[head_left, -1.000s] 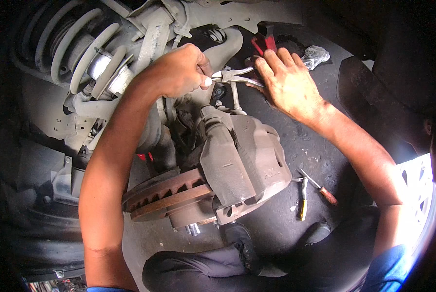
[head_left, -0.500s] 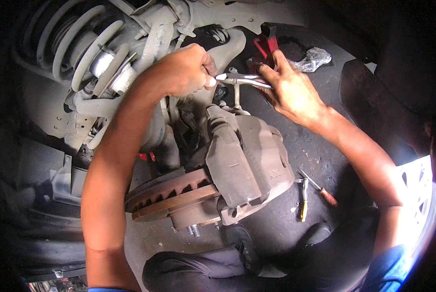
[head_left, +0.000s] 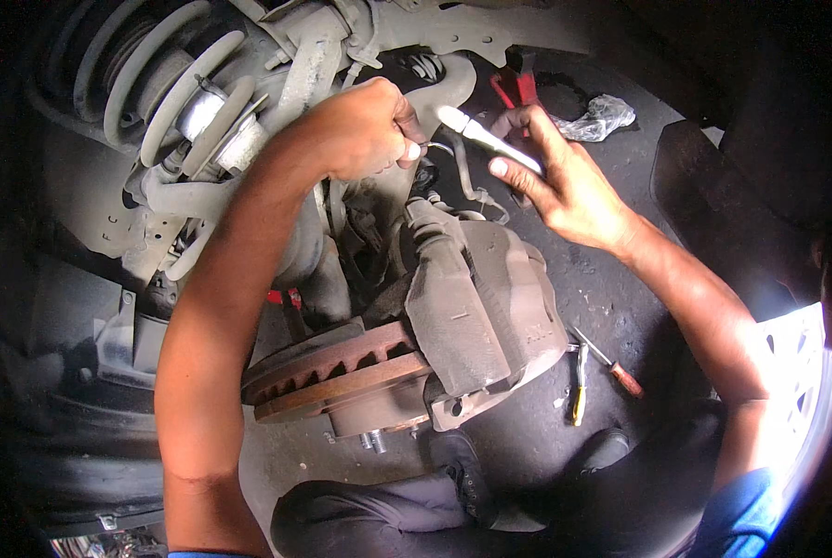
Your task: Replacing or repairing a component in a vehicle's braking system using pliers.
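My left hand (head_left: 371, 130) is closed in a pinch beside the coil spring's lower arm. A thin bent metal piece (head_left: 439, 146) comes out from between its thumb and fingers. It reaches toward a slim bent hose or line (head_left: 467, 174) that runs down toward the brake caliper (head_left: 481, 298); whether the two join I cannot tell. My right hand (head_left: 569, 181) grips a pair of silver pliers (head_left: 490, 142), whose jaws point up and left, apart from the line. Below both hands, the caliper sits over the rusty brake disc (head_left: 342, 372).
At upper left stands a coil spring (head_left: 170, 102). Behind my right hand are a red stand (head_left: 518, 88) and a crumpled plastic bag (head_left: 604, 117). A yellow-handled tool (head_left: 580, 395) and a screwdriver with a red handle (head_left: 625, 379) lie on the floor at right.
The pliers have come away from the left fingertips and the line, and tilted with their jaws upward. The left hand keeps its pinch at nearly the same place.
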{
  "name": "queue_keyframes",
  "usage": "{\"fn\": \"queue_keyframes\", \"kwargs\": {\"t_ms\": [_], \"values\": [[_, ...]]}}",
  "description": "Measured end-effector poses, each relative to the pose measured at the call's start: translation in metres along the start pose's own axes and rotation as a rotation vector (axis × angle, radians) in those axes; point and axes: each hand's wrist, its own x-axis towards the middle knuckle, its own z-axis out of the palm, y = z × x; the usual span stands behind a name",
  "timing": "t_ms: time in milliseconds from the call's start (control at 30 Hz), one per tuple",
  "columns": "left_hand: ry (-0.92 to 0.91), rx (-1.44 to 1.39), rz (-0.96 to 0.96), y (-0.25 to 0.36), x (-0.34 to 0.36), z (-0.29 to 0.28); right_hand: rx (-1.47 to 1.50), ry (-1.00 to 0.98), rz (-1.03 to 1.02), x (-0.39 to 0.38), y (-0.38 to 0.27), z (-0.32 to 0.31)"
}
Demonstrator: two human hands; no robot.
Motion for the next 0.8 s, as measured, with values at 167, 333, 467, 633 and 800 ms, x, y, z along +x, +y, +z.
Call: {"fn": "queue_keyframes", "kwargs": {"t_ms": [167,333,467,633,800], "values": [[-0.041,0.029,-0.016,0.004,0.000,-0.004,-0.550,-0.088,-0.248,0.002,0.007,-0.008],[-0.048,-0.014,-0.038,0.006,-0.001,-0.002,-0.876,-0.024,-0.331,0.005,0.011,-0.015],[-0.094,-0.046,-0.039,0.006,0.000,-0.005,-0.957,0.009,-0.383,0.005,0.015,-0.014],[-0.094,-0.053,-0.092,0.007,-0.001,-0.004,-0.980,0.001,-0.417,0.005,0.016,-0.017],[-0.099,-0.037,-0.051,0.008,-0.002,-0.003,-1.002,-0.002,-0.457,0.006,0.017,-0.022]]}}
